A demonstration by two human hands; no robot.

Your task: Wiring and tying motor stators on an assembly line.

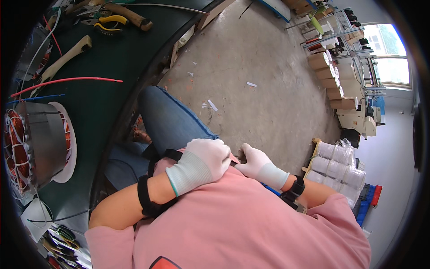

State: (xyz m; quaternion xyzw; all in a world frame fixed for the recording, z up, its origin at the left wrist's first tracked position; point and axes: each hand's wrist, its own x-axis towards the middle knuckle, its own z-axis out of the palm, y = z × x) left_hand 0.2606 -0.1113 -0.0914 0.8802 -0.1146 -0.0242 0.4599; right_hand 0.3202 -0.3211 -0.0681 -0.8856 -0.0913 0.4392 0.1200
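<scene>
Both hands wear white knit gloves and meet at the front of my waist, over the hem of the pink shirt (237, 201). My left hand (209, 157) is closed, knuckles up, beside the shirt's edge. Close by on its right, my right hand (257, 163) has its fingers curled in. A bit of pink cloth and a small dark piece show between the hands; what either one grips is too hidden to name. On the green bench to my left stands a motor stator (47, 143), a grey metal ring with laced copper windings.
Also on the bench are yellow-handled pliers (109, 23), a wooden-handled tool (127, 16), a pale wooden stick (62, 62) and a red wire (67, 80). Paper scraps (212, 105) litter the floor. Wrapped white spools (336, 168) and cardboard-colored spools (327, 80) stand at right.
</scene>
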